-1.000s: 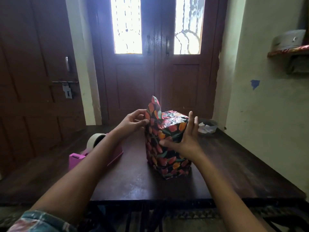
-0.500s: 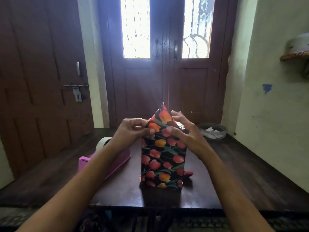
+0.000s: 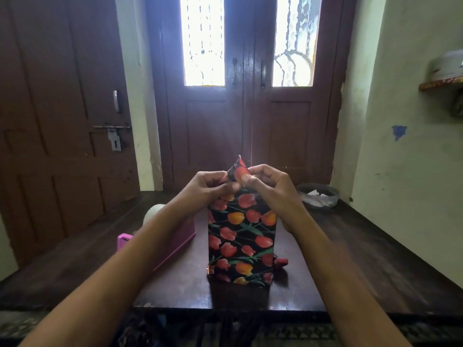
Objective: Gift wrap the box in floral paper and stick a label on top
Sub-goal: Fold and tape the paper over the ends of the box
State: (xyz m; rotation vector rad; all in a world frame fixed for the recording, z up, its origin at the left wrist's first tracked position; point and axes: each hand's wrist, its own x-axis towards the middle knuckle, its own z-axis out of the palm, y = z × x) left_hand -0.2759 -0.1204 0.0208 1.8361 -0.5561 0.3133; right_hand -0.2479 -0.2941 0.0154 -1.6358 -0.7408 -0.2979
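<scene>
Both hands [image 3: 210,189] [image 3: 269,187] have risen, each grip pinching the glossy floral paper's [image 3: 241,236] pointed top flap [image 3: 237,169].

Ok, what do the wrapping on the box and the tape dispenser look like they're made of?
Wrapping: probably thin, slightly glossy paper; it holds sharp creases at the folded peak. Tape dispenser: likely moulded plastic, with a smooth pink body, partly hidden.

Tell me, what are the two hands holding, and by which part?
Both hold the pointed top flap of floral paper, standing up above the wrapped box: the left hand pinches its left edge, the right hand its right edge.
</scene>
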